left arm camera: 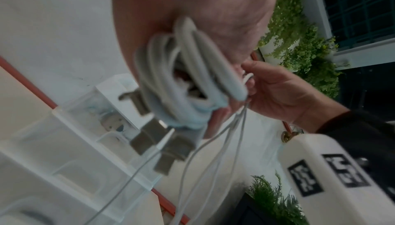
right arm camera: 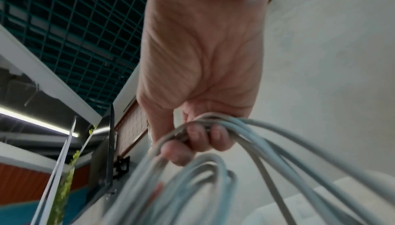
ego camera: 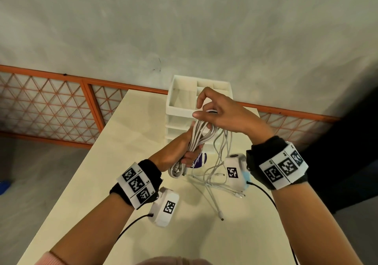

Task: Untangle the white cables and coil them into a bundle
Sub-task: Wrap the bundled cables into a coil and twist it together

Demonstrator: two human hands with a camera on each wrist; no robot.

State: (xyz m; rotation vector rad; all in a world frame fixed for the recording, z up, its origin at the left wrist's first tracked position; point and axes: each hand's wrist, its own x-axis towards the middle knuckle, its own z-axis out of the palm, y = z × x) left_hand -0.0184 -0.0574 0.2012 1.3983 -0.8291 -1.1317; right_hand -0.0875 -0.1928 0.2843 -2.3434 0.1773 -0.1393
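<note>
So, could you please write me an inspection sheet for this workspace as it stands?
Surface: cream table, mostly bare.
Job's things: white cables, partly looped in a bundle; loose strands trail onto the table.
Clutter: white drawer organiser at the far edge; a purple-and-white item behind the left hand, unclear.
Grippers: left hand grips the bundle's lower part; right hand holds its top.
Cables: black wrist-camera leads.
Surroundings: grey floor, orange lattice railing.

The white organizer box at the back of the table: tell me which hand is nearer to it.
Right. The right hand is raised just in front of the organizer box, overlapping its rim in the head view. The left hand grips the cable bundle lower, closer to the person.
</note>
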